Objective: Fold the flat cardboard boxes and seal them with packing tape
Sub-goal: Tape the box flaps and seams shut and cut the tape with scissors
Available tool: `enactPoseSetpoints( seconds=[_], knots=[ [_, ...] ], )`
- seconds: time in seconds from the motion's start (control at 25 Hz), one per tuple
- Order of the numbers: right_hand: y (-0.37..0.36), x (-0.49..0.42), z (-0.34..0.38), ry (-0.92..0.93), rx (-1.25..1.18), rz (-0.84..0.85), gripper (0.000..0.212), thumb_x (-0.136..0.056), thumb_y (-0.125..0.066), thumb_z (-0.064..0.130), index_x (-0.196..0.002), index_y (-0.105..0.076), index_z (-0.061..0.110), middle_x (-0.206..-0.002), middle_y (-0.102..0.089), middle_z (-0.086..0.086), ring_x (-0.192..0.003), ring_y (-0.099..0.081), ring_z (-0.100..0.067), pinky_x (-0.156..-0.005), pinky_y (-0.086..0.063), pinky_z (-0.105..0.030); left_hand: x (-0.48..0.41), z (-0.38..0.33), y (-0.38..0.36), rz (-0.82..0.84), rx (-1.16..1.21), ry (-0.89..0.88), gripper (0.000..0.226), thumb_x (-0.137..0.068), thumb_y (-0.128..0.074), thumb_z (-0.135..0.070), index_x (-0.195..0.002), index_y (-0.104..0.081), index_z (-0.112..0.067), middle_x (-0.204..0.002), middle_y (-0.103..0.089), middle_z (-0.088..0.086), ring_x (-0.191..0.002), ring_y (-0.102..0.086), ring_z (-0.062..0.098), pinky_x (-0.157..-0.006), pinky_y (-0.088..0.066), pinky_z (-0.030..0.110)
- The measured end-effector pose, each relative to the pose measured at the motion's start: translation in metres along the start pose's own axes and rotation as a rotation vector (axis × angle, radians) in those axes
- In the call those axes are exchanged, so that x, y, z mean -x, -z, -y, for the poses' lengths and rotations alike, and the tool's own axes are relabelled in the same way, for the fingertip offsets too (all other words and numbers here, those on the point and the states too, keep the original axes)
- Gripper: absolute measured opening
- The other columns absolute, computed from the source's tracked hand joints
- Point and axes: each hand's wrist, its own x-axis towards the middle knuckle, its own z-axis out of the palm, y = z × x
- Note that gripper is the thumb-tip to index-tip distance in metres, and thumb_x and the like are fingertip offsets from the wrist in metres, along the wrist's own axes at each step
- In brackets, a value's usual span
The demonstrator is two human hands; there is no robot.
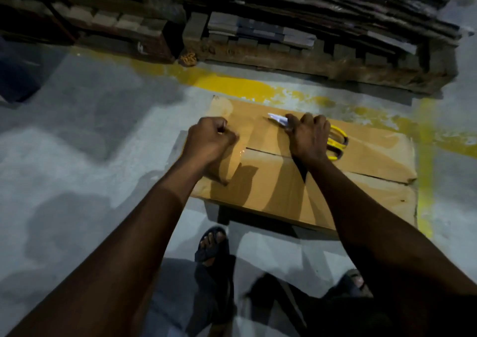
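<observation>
Right hand (308, 140) clamped on yellow scissors (336, 144), blades near far edge of box (348, 181), likely for cutting | left hand (209, 140) curled; contents cannot tell.

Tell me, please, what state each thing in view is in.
Cardboard box, on the floor, top flaps folded shut, centre seam visible.
Scissors, held over the box, blades pointing away from the person.
Right hand, gripping the scissors.
Left hand, fingers curled over the box's left end, contents unclear.
</observation>
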Motion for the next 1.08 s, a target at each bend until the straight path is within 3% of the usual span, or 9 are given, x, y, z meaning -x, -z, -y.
enactPoseSetpoints(
  seconds=[0.12,0.24,0.44,0.52,0.6,0.68,0.8,0.92,1.08],
  knots=[
    [-0.012,-0.01,0.002,0.017,-0.003,0.031,0.044,-0.097,-0.043,0.045,-0.138,-0.05,0.03,-0.123,-0.053,-0.018,-0.116,-0.045,-0.045,-0.101,-0.03,-0.058,-0.003,0.003,0.006,0.004,0.087,0.01,0.022,-0.085,-0.067,-0.02,-0.091,-0.066,0.001,-0.096,-0.067,0.023,-0.091,-0.063,0.036,-0.074,-0.05,0.041],
    [-0.027,-0.003,0.005,0.092,-0.027,0.149,0.059,-0.1,-0.026,0.053,-0.153,-0.028,0.028,-0.157,-0.028,-0.016,-0.143,-0.019,-0.05,-0.11,-0.008,-0.07,0.0,0.007,0.006,0.045,0.158,0.058,0.014,-0.087,-0.065,-0.018,-0.098,-0.07,-0.011,-0.097,-0.07,0.011,-0.09,-0.065,0.029,-0.077,-0.054,0.044],
    [-0.003,0.001,0.013,-0.032,-0.196,0.067,0.059,-0.101,-0.016,0.047,-0.15,-0.035,0.02,-0.157,-0.031,-0.014,-0.146,-0.02,-0.041,-0.116,-0.012,-0.063,0.0,0.009,0.009,-0.031,0.21,0.096,0.016,-0.093,-0.061,-0.02,-0.106,-0.067,-0.014,-0.103,-0.068,0.01,-0.092,-0.064,0.028,-0.074,-0.059,0.047],
    [0.0,0.012,0.036,0.112,-0.163,0.071,0.061,-0.1,-0.017,0.047,-0.149,-0.038,0.016,-0.157,-0.032,-0.016,-0.145,-0.024,-0.041,-0.115,-0.015,-0.063,-0.007,0.018,0.011,-0.1,0.225,0.123,0.019,-0.093,-0.062,-0.023,-0.108,-0.068,-0.014,-0.102,-0.068,0.01,-0.093,-0.065,0.029,-0.075,-0.058,0.047],
    [-0.01,0.03,0.064,0.316,-0.091,0.142,0.064,-0.1,-0.017,0.05,-0.153,-0.028,0.018,-0.161,-0.021,-0.015,-0.148,-0.016,-0.039,-0.116,-0.009,-0.062,-0.014,0.039,0.015,-0.142,0.181,0.177,0.021,-0.091,-0.064,-0.027,-0.107,-0.07,-0.014,-0.101,-0.07,0.009,-0.094,-0.065,0.028,-0.081,-0.057,0.046],
    [-0.022,0.04,0.074,0.384,-0.054,0.199,0.064,-0.101,-0.017,0.053,-0.157,-0.015,0.022,-0.165,-0.008,-0.011,-0.151,-0.005,-0.037,-0.116,-0.003,-0.062,-0.021,0.06,0.013,-0.112,0.232,0.245,0.023,-0.09,-0.065,-0.024,-0.109,-0.07,-0.011,-0.106,-0.07,0.009,-0.095,-0.065,0.026,-0.084,-0.055,0.041],
    [-0.031,0.046,0.07,0.37,-0.069,0.237,0.065,-0.1,-0.012,0.054,-0.158,-0.008,0.024,-0.165,0.003,-0.008,-0.151,0.005,-0.035,-0.117,0.002,-0.062,-0.026,0.074,0.004,-0.065,0.418,0.385,0.026,-0.093,-0.062,-0.021,-0.115,-0.066,-0.01,-0.108,-0.066,0.007,-0.084,-0.06,0.019,-0.064,-0.045,0.028],
    [-0.028,0.046,0.066,0.376,-0.08,0.253,0.063,-0.102,-0.013,0.054,-0.158,-0.005,0.025,-0.165,0.006,-0.007,-0.151,0.008,-0.034,-0.117,0.003,-0.062,-0.03,0.074,-0.002,0.071,0.585,0.537,0.025,-0.096,-0.056,-0.028,-0.116,-0.059,-0.014,-0.097,-0.062,0.006,-0.076,-0.057,0.019,-0.057,-0.039,0.029],
    [-0.025,0.051,0.055,0.396,-0.086,0.263,0.06,-0.104,-0.018,0.051,-0.158,-0.006,0.027,-0.165,0.006,-0.006,-0.151,0.008,-0.033,-0.118,0.003,-0.061,-0.027,0.069,-0.014,0.14,0.568,0.515,0.018,-0.098,-0.053,-0.026,-0.111,-0.058,-0.015,-0.089,-0.06,0.004,-0.074,-0.056,0.018,-0.058,-0.04,0.029]
  ],
)
